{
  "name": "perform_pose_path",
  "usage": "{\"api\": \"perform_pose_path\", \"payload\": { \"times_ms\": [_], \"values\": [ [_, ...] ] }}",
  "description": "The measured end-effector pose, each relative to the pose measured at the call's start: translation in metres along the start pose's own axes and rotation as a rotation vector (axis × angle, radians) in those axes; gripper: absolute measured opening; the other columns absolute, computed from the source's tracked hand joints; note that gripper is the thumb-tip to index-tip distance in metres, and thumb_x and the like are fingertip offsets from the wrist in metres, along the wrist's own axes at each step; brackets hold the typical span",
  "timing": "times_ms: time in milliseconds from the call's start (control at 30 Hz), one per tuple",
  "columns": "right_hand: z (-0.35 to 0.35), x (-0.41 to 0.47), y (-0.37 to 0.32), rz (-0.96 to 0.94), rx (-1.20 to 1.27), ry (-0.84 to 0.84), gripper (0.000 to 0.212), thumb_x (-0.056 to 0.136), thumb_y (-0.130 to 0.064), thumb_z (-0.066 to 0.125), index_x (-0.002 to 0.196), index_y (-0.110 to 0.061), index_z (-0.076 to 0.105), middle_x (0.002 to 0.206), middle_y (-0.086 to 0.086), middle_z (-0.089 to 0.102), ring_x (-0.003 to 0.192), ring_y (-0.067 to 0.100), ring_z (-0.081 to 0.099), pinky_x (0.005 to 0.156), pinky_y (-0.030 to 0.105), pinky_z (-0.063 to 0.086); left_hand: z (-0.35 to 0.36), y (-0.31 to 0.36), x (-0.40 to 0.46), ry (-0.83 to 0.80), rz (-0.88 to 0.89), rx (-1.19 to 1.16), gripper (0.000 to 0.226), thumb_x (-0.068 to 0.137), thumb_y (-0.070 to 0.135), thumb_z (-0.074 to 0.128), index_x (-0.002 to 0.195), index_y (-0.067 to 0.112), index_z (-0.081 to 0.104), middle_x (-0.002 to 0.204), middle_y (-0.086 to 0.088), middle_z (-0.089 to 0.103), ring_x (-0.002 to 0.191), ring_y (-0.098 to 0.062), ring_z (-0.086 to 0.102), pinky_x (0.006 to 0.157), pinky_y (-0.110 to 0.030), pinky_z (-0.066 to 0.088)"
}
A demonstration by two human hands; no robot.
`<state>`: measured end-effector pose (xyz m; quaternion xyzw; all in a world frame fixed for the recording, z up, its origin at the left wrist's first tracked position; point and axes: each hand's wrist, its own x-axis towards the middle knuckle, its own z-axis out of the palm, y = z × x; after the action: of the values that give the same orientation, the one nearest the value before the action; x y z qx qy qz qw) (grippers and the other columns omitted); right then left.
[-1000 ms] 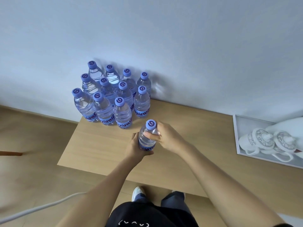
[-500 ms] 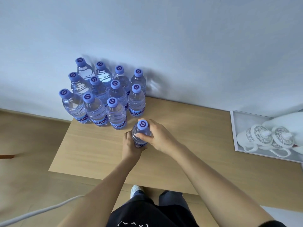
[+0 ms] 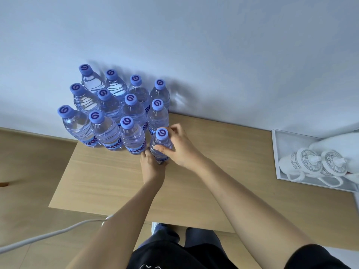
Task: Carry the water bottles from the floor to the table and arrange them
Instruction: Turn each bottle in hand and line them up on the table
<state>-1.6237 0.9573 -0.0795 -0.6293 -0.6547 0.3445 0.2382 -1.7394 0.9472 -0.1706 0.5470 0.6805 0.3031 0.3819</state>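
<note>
— twelve bottles on the table [image 3: 108, 181], if i count right?

— twelve, yes. eleven stand upright in a tight cluster [image 3: 114, 113] at the far left corner, against the wall [image 3: 213, 45], all with purple caps. rows of four, four and three.

— and the twelfth?

— the held bottle [image 3: 160, 146] stands upright at the right end of the near row, just beside its neighbour, base on or very near the tabletop; the fingers hide the contact.

— who has it?

— both hands. the right hand [image 3: 179, 147] wraps the upper body from the right, thumb across the front and fingers curled behind, near the cap [image 3: 161, 133]. the left hand [image 3: 152, 165] grips the lower body from the near left side, fingers curled round it.

— anything else around?

— a white tray [image 3: 276, 152] at the right edge of the table, holding two white patterned lidded cups [image 3: 312, 162] lying side by side. a pale cable [image 3: 48, 234] runs across the wooden floor [image 3: 25, 171] at lower left. the person's dark trousers and one shoe [image 3: 154, 227] show beneath the table's near edge.
</note>
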Motion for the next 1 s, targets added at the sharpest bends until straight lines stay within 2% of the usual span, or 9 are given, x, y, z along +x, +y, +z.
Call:
{"api": "perform_pose_path", "payload": {
  "times_ms": [200,467,600,700,800,900,1000],
  "values": [
    [0.000,0.010,0.002,0.006,0.005,0.012,0.053,0.089,-0.036,0.071,0.135,-0.016,0.052,0.114,-0.003,0.030,0.106,0.008,0.036,0.096,0.012,0.023,0.001,0.007,0.008,-0.004,-0.051,0.011,0.060,0.066,0.000,0.083,0.117,-0.005,0.051,0.121,-0.022,0.052,0.110,-0.037,0.047,0.091,-0.038,0.041],
    [0.000,0.013,0.000,0.045,0.010,0.011,0.049,0.089,-0.035,0.070,0.131,-0.014,0.053,0.113,0.001,0.028,0.106,0.011,0.035,0.092,0.008,0.023,0.002,0.009,0.013,-0.009,-0.062,0.057,0.052,0.069,0.002,0.080,0.112,-0.007,0.052,0.115,-0.024,0.054,0.108,-0.035,0.045,0.084,-0.030,0.035],
    [0.000,0.012,-0.003,0.056,0.017,0.012,0.052,0.089,-0.033,0.070,0.133,-0.014,0.051,0.114,0.002,0.028,0.109,0.012,0.036,0.096,0.011,0.025,0.000,0.011,0.012,-0.031,-0.060,0.058,0.055,0.069,0.003,0.081,0.114,-0.006,0.052,0.117,-0.023,0.053,0.110,-0.035,0.046,0.088,-0.032,0.037],
    [0.001,0.010,-0.008,0.065,0.057,0.037,0.061,0.088,-0.029,0.072,0.139,-0.014,0.043,0.121,0.008,0.034,0.122,0.019,0.035,0.103,0.016,0.026,-0.006,0.012,0.013,-0.096,-0.051,0.067,0.060,0.070,0.007,0.083,0.118,-0.007,0.050,0.118,-0.023,0.053,0.112,-0.035,0.047,0.092,-0.035,0.040],
    [0.003,0.007,-0.013,0.083,0.117,0.073,0.070,0.087,-0.027,0.074,0.143,-0.012,0.035,0.125,0.002,0.036,0.131,0.021,0.031,0.111,0.024,0.027,-0.016,0.006,0.013,-0.145,-0.048,0.085,0.057,0.073,0.008,0.081,0.119,-0.005,0.050,0.117,-0.021,0.056,0.111,-0.034,0.050,0.085,-0.029,0.039],
    [0.007,-0.001,-0.014,0.138,0.200,0.119,0.078,0.082,-0.029,0.079,0.143,-0.013,0.032,0.130,0.002,0.036,0.132,0.020,0.036,0.110,0.028,0.033,-0.029,-0.001,0.006,-0.158,-0.083,0.099,0.055,0.079,0.012,0.076,0.125,-0.002,0.049,0.121,-0.017,0.057,0.113,-0.032,0.054,0.080,-0.026,0.037],
    [0.015,-0.011,-0.012,0.158,0.246,0.144,0.078,0.079,-0.023,0.082,0.140,-0.014,0.034,0.135,0.003,0.036,0.130,0.017,0.040,0.108,0.030,0.037,-0.040,-0.009,-0.004,-0.139,-0.106,0.084,0.057,0.082,0.014,0.075,0.130,0.000,0.048,0.130,-0.015,0.054,0.117,-0.031,0.054,0.087,-0.029,0.042]
  ]
}}
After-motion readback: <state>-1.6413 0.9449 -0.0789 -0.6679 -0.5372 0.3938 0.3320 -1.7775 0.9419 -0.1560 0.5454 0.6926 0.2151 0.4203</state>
